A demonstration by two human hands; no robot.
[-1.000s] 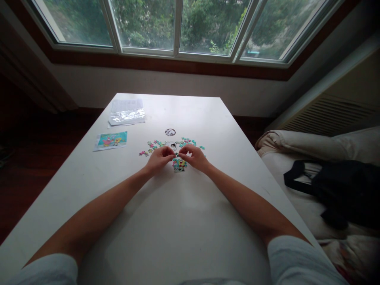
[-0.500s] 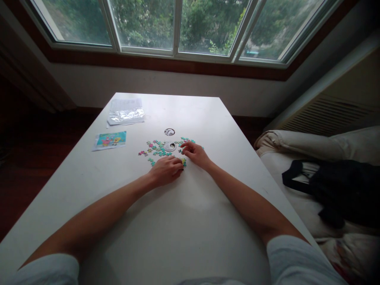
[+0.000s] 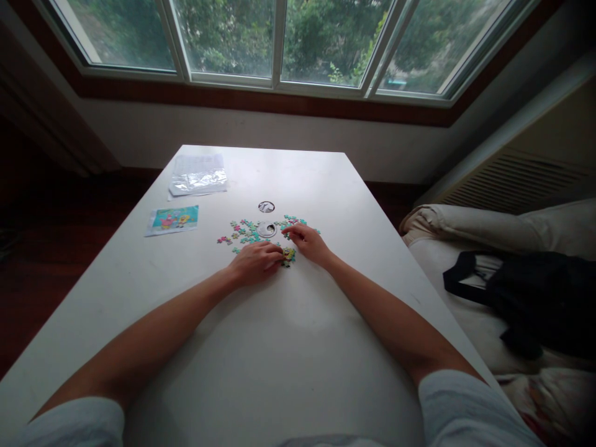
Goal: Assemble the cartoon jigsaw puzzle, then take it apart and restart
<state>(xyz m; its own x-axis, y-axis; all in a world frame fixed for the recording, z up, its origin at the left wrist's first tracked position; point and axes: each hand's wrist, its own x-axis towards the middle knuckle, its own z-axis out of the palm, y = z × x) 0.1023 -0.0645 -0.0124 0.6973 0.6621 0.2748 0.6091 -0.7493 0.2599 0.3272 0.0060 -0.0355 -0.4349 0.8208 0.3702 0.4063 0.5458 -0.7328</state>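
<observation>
On the white table (image 3: pixel 298 347), a small joined cluster of yellow and dark jigsaw pieces (image 3: pixel 289 256) lies between my hands. The fingers of my left hand (image 3: pixel 256 262) curl against the cluster's left edge and hold it. Just above and to the right, my right hand (image 3: pixel 308 241) hovers low over the loose jigsaw pieces (image 3: pixel 246 231), its forefinger stretched out and its thumb apart. No piece shows in it. A round silvery disc (image 3: pixel 267 230) with a dark opening sits among the pieces. My left hand hides some pieces beneath it.
A second round disc (image 3: pixel 266 207) lies farther back. To the left are a colourful cartoon picture sheet (image 3: pixel 174 219) and a clear plastic bag (image 3: pixel 198 180) on papers. A pale sofa (image 3: pixel 459 261) with a black bag (image 3: pixel 544 298) stands right of the table.
My left hand has drawn back slightly to the left, so more of the yellow cluster shows. The right hand has hardly shifted.
</observation>
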